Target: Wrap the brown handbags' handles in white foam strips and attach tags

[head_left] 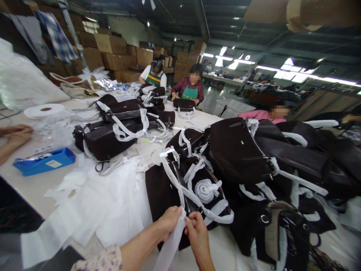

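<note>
A dark brown handbag (pixel 158 188) lies on the table in front of me, its long strap partly covered in white wrapping. Closed on the strip of white wrapping paper (pixel 176 237), my left hand (pixel 169 224) is at the strap's near end. The loose tail of the strip hangs down toward me. Just to the right, my right hand (pixel 197 233) pinches at the strap's edge, thumb against fingers; what exactly lies in the pinch is partly hidden. A rolled-up white strip (pixel 205 191) rests on the bag beyond my hands.
White tissue sheets (pixel 124 210) spread at the left, near a blue tape dispenser (pixel 46 161) and a white roll (pixel 44 110). Dark bags (pixel 239 150) are piled at the right, more bags (pixel 113 139) at the back left. Co-workers (pixel 188 86) work across the table; another person's hands (pixel 18 135) show at left.
</note>
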`<state>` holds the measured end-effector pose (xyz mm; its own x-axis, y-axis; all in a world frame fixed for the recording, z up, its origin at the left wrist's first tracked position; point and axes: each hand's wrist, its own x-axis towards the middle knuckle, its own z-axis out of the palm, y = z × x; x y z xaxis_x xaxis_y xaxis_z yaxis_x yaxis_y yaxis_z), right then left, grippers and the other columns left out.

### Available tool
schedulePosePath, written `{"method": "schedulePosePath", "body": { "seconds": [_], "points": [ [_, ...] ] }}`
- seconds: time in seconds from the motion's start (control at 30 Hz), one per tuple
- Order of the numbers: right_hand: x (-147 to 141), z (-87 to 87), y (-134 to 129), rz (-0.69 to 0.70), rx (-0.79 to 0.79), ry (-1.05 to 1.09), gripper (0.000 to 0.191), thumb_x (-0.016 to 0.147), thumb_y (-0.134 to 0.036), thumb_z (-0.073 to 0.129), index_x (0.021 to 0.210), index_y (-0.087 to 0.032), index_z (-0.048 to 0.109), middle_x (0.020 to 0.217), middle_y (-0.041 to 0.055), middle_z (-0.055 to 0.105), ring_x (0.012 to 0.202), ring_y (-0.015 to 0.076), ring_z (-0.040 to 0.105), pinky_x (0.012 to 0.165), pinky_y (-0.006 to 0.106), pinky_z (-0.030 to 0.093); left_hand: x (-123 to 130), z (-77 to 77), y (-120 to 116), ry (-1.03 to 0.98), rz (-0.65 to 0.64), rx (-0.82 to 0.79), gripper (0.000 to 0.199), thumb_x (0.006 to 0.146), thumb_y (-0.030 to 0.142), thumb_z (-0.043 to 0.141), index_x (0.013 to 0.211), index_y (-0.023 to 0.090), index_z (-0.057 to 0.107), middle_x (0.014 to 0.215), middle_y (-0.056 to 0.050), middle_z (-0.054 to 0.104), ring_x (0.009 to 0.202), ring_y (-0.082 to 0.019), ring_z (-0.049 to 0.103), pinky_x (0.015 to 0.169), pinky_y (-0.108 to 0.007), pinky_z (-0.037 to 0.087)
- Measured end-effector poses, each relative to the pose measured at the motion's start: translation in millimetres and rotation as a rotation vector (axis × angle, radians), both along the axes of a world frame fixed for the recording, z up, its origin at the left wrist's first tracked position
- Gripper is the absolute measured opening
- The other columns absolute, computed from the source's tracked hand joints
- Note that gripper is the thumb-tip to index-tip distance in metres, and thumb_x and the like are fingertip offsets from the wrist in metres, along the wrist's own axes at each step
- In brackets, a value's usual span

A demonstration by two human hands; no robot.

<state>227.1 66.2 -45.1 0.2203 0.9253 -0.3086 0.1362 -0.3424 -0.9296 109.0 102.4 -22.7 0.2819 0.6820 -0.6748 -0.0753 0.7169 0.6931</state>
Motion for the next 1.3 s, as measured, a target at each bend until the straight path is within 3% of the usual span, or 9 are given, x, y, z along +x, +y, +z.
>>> {"method": "schedulePosePath", "body": {
  "seconds": [0.2, 0.33, 0.43, 0.7, 0.83, 1.03, 1.17, 1.3],
  "points": [
    [0, 6.1, -3, 0.092, 0.109, 0.051, 0.026, 0.082, -0.047, 0.054, 0.076, -0.023, 0.048, 0.053, -0.0061, 0.052, 0.052, 0.0143, 0.052, 0.051, 0.024, 0.039, -10, -0.5, 6, -0.077, -0.085, -0.062, 0.050, 0.069, 0.067, 0.058, 0.080, 0.020, 0.048, 0.060, 0.001, 0.057, 0.052, -0.013, 0.052, 0.051, -0.024, 0.038],
    [3, 9.5, 0, 0.153, 0.123, 0.092, 0.023, 0.083, -0.044, 0.054, 0.078, -0.022, 0.048, 0.058, -0.0058, 0.051, 0.056, 0.0137, 0.052, 0.053, 0.023, 0.037, -20, 0.6, 19, -0.180, -0.172, -0.190, 0.036, 0.066, 0.050, 0.067, 0.079, 0.020, 0.049, 0.062, 0.000, 0.060, 0.057, -0.015, 0.056, 0.055, -0.025, 0.041],
    [5, 7.1, 4, 0.159, 0.103, 0.039, 0.024, 0.083, -0.044, 0.053, 0.077, -0.022, 0.047, 0.055, -0.0067, 0.049, 0.054, 0.0129, 0.049, 0.052, 0.023, 0.036, -24, -3.2, 25, -0.204, -0.165, -0.237, 0.031, 0.063, 0.038, 0.070, 0.075, 0.020, 0.049, 0.059, 0.002, 0.057, 0.053, -0.013, 0.053, 0.051, -0.023, 0.039],
    [2, 8.5, 1, 0.128, 0.100, -0.072, 0.026, 0.083, -0.048, 0.052, 0.077, -0.023, 0.052, 0.057, -0.0034, 0.055, 0.057, 0.0162, 0.054, 0.057, 0.025, 0.041, -22, -10.5, 17, -0.282, -0.025, -0.239, 0.039, 0.056, 0.040, 0.078, 0.075, 0.018, 0.052, 0.060, 0.000, 0.060, 0.053, -0.015, 0.057, 0.052, -0.025, 0.042],
    [8, 10.4, -10, 0.100, 0.095, -0.151, 0.026, 0.084, -0.049, 0.051, 0.083, -0.023, 0.057, 0.064, -0.0012, 0.060, 0.062, 0.0176, 0.057, 0.061, 0.025, 0.042, -24, -6.8, 20, -0.253, -0.070, -0.215, 0.035, 0.051, 0.028, 0.081, 0.070, 0.015, 0.054, 0.060, -0.002, 0.061, 0.053, -0.016, 0.058, 0.054, -0.029, 0.046],
    [7, 7.1, -7, 0.089, 0.091, -0.228, 0.023, 0.086, -0.046, 0.049, 0.081, -0.024, 0.054, 0.061, -0.0020, 0.060, 0.059, 0.0174, 0.058, 0.058, 0.025, 0.043, -14, -2.5, 16, -0.324, 0.040, -0.253, 0.030, 0.059, 0.031, 0.076, 0.074, 0.017, 0.055, 0.062, -0.001, 0.062, 0.053, -0.016, 0.058, 0.053, -0.027, 0.043],
    [1, 8.9, 1, 0.084, 0.132, -0.238, 0.020, 0.085, -0.042, 0.051, 0.078, -0.024, 0.054, 0.060, -0.0018, 0.063, 0.057, 0.0180, 0.061, 0.058, 0.025, 0.044, -17, -3.4, 18, -0.377, -0.039, -0.378, 0.031, 0.075, 0.046, 0.061, 0.071, 0.015, 0.056, 0.062, -0.005, 0.063, 0.056, -0.017, 0.059, 0.052, -0.026, 0.043],
    [-4, 7.8, 5, 0.116, 0.161, -0.252, 0.015, 0.084, -0.037, 0.052, 0.077, -0.024, 0.055, 0.060, -0.0014, 0.065, 0.057, 0.0185, 0.062, 0.057, 0.025, 0.044, -24, -10.3, 20, -0.333, -0.030, -0.365, 0.021, 0.070, 0.035, 0.065, 0.075, 0.016, 0.057, 0.063, -0.002, 0.062, 0.058, -0.017, 0.060, 0.054, -0.026, 0.045]
  ]
}}
